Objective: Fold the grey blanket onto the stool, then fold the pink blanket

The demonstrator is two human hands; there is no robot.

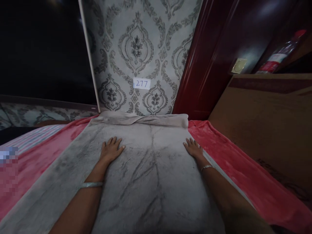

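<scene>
A long grey towel-like cloth [146,169] with darker crease marks is spread out in front of me. At its far end the cloth is rolled or folded over into a thick ridge [148,119]. Flat on the left part of the cloth rests my left hand [112,149], fingers spread, holding nothing. My right hand [193,148] lies near the cloth's right edge, also open with its fingers apart. Both hands are a little short of the folded ridge. A bracelet circles each wrist.
Under the grey cloth is a red-pink blanket [226,156], showing on both sides. A dark screen [44,52] stands at the left. Behind is patterned wallpaper [136,48] with a paper label [141,83] reading 277. A cardboard box [263,123] and a bottle [278,58] are at the right.
</scene>
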